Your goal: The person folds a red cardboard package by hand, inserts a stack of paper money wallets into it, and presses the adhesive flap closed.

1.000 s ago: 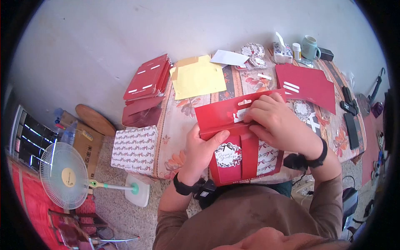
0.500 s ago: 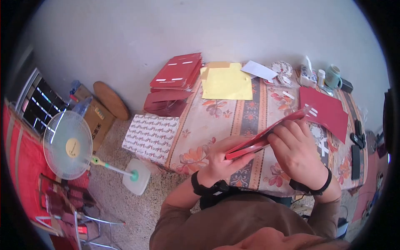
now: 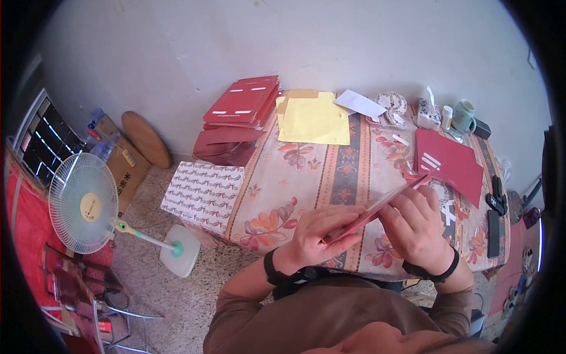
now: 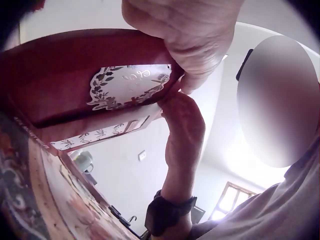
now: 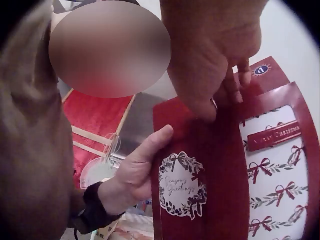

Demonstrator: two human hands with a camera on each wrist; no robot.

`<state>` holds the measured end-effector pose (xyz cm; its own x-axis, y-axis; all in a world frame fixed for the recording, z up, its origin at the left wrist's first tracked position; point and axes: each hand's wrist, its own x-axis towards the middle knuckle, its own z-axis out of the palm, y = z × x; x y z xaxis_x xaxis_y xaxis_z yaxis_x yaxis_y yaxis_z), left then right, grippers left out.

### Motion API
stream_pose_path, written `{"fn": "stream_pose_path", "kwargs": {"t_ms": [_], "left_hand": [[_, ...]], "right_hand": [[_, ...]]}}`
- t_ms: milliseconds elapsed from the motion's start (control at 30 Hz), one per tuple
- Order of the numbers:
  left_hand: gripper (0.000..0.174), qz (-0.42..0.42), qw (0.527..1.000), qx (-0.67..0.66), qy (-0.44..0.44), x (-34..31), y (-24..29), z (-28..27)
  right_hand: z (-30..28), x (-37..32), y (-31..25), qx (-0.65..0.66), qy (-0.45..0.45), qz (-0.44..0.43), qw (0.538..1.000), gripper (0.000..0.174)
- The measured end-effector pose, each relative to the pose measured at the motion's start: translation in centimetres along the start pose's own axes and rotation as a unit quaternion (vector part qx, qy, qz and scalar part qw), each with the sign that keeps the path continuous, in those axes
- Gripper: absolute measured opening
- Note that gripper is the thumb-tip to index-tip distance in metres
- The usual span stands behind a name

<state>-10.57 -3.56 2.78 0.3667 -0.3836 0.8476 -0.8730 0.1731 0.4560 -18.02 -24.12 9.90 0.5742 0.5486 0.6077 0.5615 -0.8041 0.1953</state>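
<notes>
A red card wallet [image 3: 377,207] is held tilted, nearly edge-on to the head view, above the front of the table. My left hand [image 3: 315,235] grips its left end, thumb on one face and fingers on the other. At the upper right part, my right hand [image 3: 414,227] pinches the wallet with its fingertips. The right wrist view shows the wallet's front [image 5: 220,175], with a round wreath tag [image 5: 182,186] and a patterned panel [image 5: 275,185] bearing a small red label [image 5: 274,135].
Stacked red wallets [image 3: 244,101], a yellow sheet [image 3: 313,121] and a white envelope [image 3: 361,105] lie along the back. A patterned box [image 3: 203,192] sits at the left, red sheets [image 3: 451,162] at the right, near a mug [image 3: 464,115]. A fan [image 3: 85,203] stands on the floor.
The wallet has turned from facing the head camera to nearly edge-on. Both hands still hold it, and the head view has shifted.
</notes>
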Motion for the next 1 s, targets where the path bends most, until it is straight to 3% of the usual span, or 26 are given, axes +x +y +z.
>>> {"fn": "stream_pose_path", "kwargs": {"t_ms": [333, 500, 933, 1000], "left_hand": [[0.043, -0.021, 0.999, 0.016, -0.027, 0.01, 0.40, 0.23], [0.039, -0.070, 0.996, -0.059, -0.004, -0.58, 0.31, 0.44], [0.032, -0.074, 0.997, -0.033, -0.018, 0.08, 0.57, 0.00], [0.034, -0.032, 0.999, -0.026, -0.029, 0.09, 0.46, -0.16]], "right_hand": [[-0.72, -0.35, 0.00, -0.007, -0.041, -0.001, 0.999, 0.040], [-0.76, -0.29, 0.26, -0.002, -0.045, -0.008, 0.999, 0.039], [-0.36, -0.56, -0.44, -0.035, -0.028, 0.016, 0.999, 0.040], [-0.26, -0.57, -0.43, -0.030, -0.031, 0.017, 0.999, 0.040]]}}
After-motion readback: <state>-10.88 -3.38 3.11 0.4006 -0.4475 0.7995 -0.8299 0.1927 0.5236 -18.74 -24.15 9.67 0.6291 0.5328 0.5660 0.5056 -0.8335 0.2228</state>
